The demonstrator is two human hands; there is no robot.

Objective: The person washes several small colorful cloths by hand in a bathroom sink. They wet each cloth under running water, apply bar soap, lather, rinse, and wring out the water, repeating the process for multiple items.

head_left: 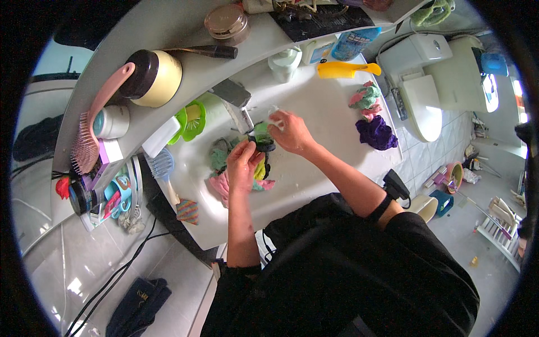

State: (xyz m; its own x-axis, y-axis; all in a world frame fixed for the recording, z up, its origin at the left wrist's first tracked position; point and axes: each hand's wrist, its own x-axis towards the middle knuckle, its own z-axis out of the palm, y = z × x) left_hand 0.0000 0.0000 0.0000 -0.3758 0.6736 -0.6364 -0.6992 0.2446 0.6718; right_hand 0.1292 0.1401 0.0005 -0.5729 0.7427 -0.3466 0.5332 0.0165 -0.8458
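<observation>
Below the tap (243, 117) of a white sink (314, 185), a small wet green and black cloth (261, 138) is stretched between my two hands. My left hand (242, 163) pinches its dark edge from the near left. At the upper right, the curled fingers of my right hand (293, 132) close on the green side; their tips are partly hidden. Beneath and beside my left hand lies a bunched heap of pink, green and yellow cloths (220, 154) in the basin.
Crumpled green-pink cloth (366, 100) and purple cloth (377, 133) rest on the sink's right rim. Behind stand a pump bottle (285, 65), a blue bottle (355, 44) and a yellow-handled brush (342, 69). A shelf with a jar (160, 78) overhangs the left; a blue brush (161, 165) lies below.
</observation>
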